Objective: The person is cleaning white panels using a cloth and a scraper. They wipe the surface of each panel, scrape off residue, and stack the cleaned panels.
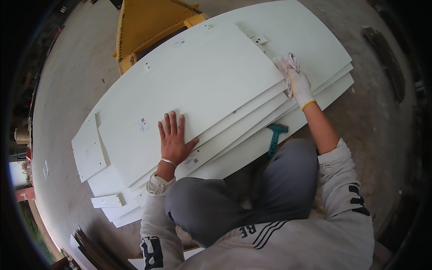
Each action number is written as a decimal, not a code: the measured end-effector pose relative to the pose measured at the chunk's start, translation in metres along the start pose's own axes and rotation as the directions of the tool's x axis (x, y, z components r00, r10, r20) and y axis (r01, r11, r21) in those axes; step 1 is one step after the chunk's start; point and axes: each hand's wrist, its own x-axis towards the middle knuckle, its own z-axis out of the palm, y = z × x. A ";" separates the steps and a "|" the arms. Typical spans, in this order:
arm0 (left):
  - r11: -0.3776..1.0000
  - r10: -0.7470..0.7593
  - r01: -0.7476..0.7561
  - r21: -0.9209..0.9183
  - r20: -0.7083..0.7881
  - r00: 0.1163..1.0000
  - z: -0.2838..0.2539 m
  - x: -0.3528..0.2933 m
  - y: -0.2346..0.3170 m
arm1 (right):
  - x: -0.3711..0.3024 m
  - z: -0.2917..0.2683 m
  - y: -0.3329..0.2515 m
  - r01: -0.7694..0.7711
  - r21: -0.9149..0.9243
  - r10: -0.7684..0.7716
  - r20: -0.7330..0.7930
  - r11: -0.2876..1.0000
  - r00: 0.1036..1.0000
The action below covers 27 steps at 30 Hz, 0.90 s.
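A stack of large white panels [189, 76] lies in front of my knees, the upper sheets offset from those below. My bare left hand [174, 143] rests flat on the top panel near its front edge, fingers spread, a bracelet at the wrist. In a white work glove with a yellow cuff, my right hand [300, 84] grips a crumpled, stained pale cloth [286, 67]. The cloth is at the right end of the top panel, above a lower sheet. A teal scraper [275, 137] with a wide head lies by the panels' front edge, beside my right knee.
Beyond the stack stands a yellow metal frame [148, 27]. Smaller white pieces [90, 150] and a narrow white strip [107, 201] lie at the left end. Thin dark-edged boards [92, 247] are at the lower left. A long dark piece [384, 58] lies on the floor at right.
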 end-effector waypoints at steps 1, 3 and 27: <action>1.000 -0.003 0.003 0.002 -0.002 1.000 0.000 -0.001 0.000 | -0.009 0.003 -0.005 -0.014 -0.024 0.015 0.007 1.000 1.000; 1.000 0.003 -0.003 -0.002 -0.002 1.000 0.001 0.001 0.004 | -0.010 -0.007 -0.002 -0.044 -0.005 0.044 -0.002 0.999 0.999; 0.848 0.210 -0.314 -0.427 -0.275 0.938 -0.034 -0.074 0.013 | -0.007 -0.056 0.060 0.108 0.081 -0.085 -0.253 0.991 0.964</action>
